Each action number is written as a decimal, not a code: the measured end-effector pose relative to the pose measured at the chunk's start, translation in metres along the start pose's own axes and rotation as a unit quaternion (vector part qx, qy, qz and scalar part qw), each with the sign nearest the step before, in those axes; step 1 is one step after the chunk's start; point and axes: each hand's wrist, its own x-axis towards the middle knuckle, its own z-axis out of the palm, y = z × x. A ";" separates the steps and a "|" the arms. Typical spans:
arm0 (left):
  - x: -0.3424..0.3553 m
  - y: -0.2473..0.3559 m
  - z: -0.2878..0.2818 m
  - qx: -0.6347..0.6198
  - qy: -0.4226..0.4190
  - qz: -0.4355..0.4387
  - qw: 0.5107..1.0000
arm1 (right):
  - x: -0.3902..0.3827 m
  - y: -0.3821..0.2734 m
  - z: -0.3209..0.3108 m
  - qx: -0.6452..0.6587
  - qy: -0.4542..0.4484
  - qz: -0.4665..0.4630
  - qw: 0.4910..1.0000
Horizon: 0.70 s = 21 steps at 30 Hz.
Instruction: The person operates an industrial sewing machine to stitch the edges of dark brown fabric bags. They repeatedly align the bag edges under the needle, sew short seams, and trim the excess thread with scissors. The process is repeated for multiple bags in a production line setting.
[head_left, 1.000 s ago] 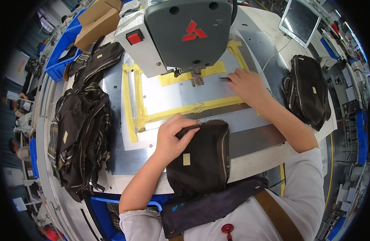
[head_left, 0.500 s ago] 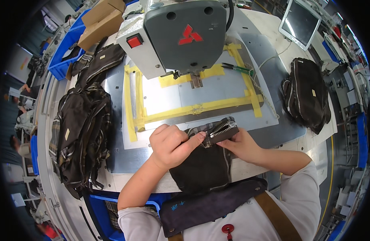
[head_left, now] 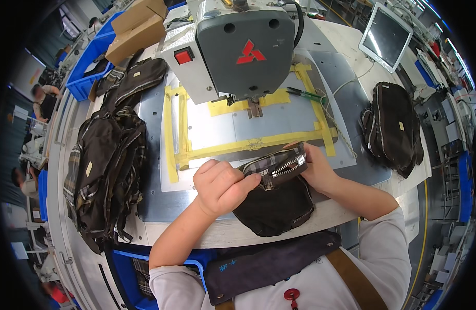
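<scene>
A dark fabric pouch (head_left: pixel 274 209) with plaid cloth and a metal zipper (head_left: pixel 288 168) along its top hangs between my hands at the near edge of the work surface. My left hand (head_left: pixel 220 187) is closed, its thumb and finger pinching the plaid edge at the zipper's left end. My right hand (head_left: pixel 319 169) grips the pouch's right end, with its fingers partly hidden behind the cloth. The zipper's teeth are parted, and the opening faces up toward me. Beyond my hands stands a grey sewing machine head (head_left: pixel 245 57).
Yellow tape (head_left: pixel 253 144) frames the plate under the machine. Dark pouches are piled on the left (head_left: pixel 106 170) and the right (head_left: pixel 395 126). Green-handled snips (head_left: pixel 307 95) lie beside the tape. A monitor (head_left: pixel 387 36) stands at the back right. A blue bin (head_left: pixel 129 268) sits below the table's near edge.
My right hand has turned and raised the pouch's right end, so the zipper tilts up more. The pouch's lower part has swung right and upward. My left hand keeps its pinch.
</scene>
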 end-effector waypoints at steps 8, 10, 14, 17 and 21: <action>0.000 -0.002 -0.001 0.014 0.001 0.032 0.999 | 0.002 0.000 0.001 0.007 0.003 -0.007 1.000; -0.002 -0.001 -0.004 0.009 -0.032 0.020 0.999 | 0.008 0.010 -0.009 -0.041 0.010 -0.028 0.999; 0.014 0.006 -0.004 -0.005 -0.007 -0.084 0.996 | 0.031 -0.013 -0.026 -0.257 -0.005 -0.034 0.966; 0.036 0.019 -0.008 -0.038 -0.045 -0.076 0.995 | 0.035 -0.027 -0.026 -0.428 -0.131 -0.103 0.888; 0.033 0.012 0.012 -0.046 -0.327 -0.226 0.917 | 0.043 -0.033 0.006 -0.266 -0.207 -0.127 0.933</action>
